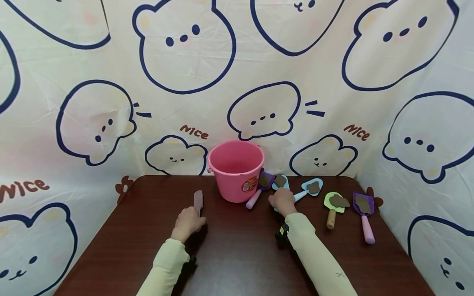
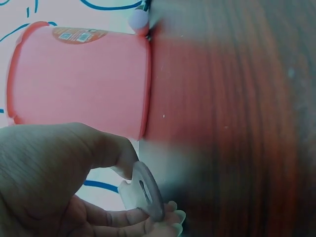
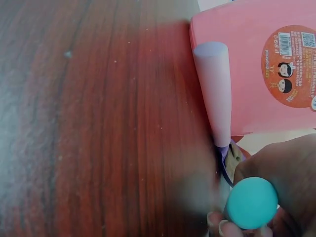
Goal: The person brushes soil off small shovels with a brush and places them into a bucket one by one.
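Note:
My left hand [image 1: 188, 224] grips a flat pinkish object [image 1: 198, 199] left of the pink bucket [image 1: 237, 176]. In the left wrist view this object's rounded end [image 2: 149, 192] has a slot, and its kind is unclear. My right hand [image 1: 283, 201] holds a light-blue toy shovel by its handle, whose round turquoise end [image 3: 252, 202] shows in the right wrist view. Its blade [image 1: 284, 177] carries a brown lump, and the fingers cover most of the handle. Just left of that hand, a purple shovel with a pink handle [image 1: 253, 199] lies beside the bucket, bearing another brown lump.
To the right lie a second light-blue shovel [image 1: 300, 195], a green shovel with a wooden handle [image 1: 331, 220] and a purple one with a pink handle [image 1: 368, 230], each with a brown lump. A cartoon-printed cloth [image 1: 259, 74] hangs behind the dark brown table [image 1: 237, 255].

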A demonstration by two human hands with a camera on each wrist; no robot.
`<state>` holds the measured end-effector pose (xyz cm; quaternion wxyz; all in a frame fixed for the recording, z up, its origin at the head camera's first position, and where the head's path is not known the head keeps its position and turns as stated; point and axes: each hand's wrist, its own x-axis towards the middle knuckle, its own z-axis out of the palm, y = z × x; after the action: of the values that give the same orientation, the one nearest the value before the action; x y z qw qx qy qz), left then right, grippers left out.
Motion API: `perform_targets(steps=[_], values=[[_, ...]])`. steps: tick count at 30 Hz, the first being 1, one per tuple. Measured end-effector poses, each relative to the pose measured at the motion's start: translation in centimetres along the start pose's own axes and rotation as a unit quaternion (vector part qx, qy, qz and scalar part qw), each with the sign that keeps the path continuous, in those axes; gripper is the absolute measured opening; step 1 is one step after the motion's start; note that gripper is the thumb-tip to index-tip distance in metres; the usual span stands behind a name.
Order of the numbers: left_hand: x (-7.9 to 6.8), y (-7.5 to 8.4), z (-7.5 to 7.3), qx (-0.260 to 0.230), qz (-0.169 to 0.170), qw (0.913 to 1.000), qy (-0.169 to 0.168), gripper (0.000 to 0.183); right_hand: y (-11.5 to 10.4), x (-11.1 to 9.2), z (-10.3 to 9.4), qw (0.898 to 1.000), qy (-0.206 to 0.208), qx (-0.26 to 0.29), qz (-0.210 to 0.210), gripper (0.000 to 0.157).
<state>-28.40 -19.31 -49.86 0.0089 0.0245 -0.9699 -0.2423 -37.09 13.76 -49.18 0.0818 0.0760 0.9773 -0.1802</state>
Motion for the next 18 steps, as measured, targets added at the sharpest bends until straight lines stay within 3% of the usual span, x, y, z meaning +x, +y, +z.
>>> perform_targets(steps=[9,15,18], values=[[0.2,-0.6,-0.5,-0.034,-0.016,0.9989,-0.028,0.018,0.8,-0.6,-0.1,1.0,0.006,0.005,-0.015,0.035],[0.4,-1.2,-0.7,-0.047,0.006,0.9977,-0.049,0.006,0.8,-1.6,-0.9,0.999,0.036,0.007,-0.027,0.035],[0.4,-1.4,-0.7,-0.072,0.016,0.9953,-0.063,0.016,0.8,-2.1,-1.4,0.998,0.044,0.006,-0.033,0.035]])
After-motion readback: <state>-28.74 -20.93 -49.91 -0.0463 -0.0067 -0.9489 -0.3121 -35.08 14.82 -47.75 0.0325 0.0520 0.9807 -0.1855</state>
